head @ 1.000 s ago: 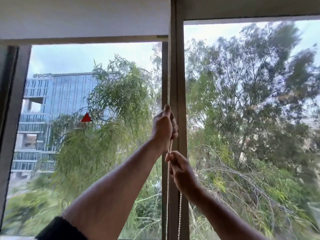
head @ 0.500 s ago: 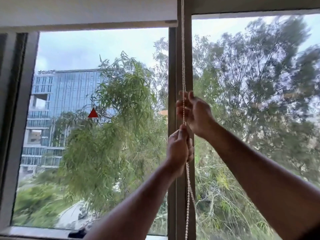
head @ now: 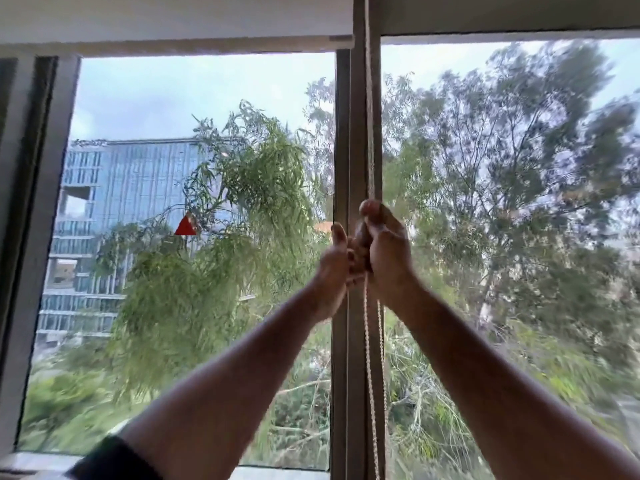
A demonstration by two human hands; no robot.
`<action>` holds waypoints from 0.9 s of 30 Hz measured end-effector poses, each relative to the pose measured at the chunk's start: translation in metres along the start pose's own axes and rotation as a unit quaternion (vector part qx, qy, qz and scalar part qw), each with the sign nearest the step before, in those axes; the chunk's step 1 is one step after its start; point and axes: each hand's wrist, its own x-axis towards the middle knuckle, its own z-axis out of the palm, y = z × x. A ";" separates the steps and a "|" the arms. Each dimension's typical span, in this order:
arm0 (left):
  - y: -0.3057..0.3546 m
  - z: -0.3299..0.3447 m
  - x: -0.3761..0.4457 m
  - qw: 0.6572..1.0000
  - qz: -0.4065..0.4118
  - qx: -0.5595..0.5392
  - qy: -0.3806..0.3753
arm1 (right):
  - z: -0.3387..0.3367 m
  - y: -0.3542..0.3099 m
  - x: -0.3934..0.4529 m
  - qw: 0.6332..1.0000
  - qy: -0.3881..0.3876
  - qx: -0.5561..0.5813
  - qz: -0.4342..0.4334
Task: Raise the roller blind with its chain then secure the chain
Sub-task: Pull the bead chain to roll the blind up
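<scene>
A white roller blind [head: 173, 22] is rolled high, its bottom bar across the top of the left pane. Its white beaded chain [head: 372, 358] hangs in a loop along the central window post [head: 356, 133]. My right hand [head: 386, 251] is closed around the chain at mid height, thumb up. My left hand [head: 334, 268] sits just left of it and slightly lower, touching it, fingers curled at the chain. Both forearms reach up from the bottom of the view. A second blind [head: 502, 12] covers the top of the right pane.
The window frame [head: 38, 202] stands at the left with a sill [head: 31, 462] at the bottom. Outside the glass are trees and a glass building. A small red triangle [head: 186, 226] sticks on the left pane.
My right hand went up above the left and closed on the chain, then came down level with it. The left hand now presses against the right. The blind's bottom bar sits higher in the window.
</scene>
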 end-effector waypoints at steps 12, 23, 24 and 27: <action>0.107 0.008 0.035 1.000 0.011 -0.014 -0.006 | -0.031 0.070 -0.031 0.959 -0.095 -0.250 -0.095; 0.068 0.018 0.029 0.997 0.062 -0.041 0.005 | -0.061 0.075 -0.026 0.951 -0.106 -0.289 0.009; 0.064 0.020 0.026 0.997 0.066 -0.041 0.001 | -0.063 0.071 -0.022 0.956 -0.104 -0.275 0.025; 0.051 0.023 0.017 0.997 0.062 -0.041 -0.007 | -0.060 0.052 -0.008 0.967 -0.085 -0.234 0.050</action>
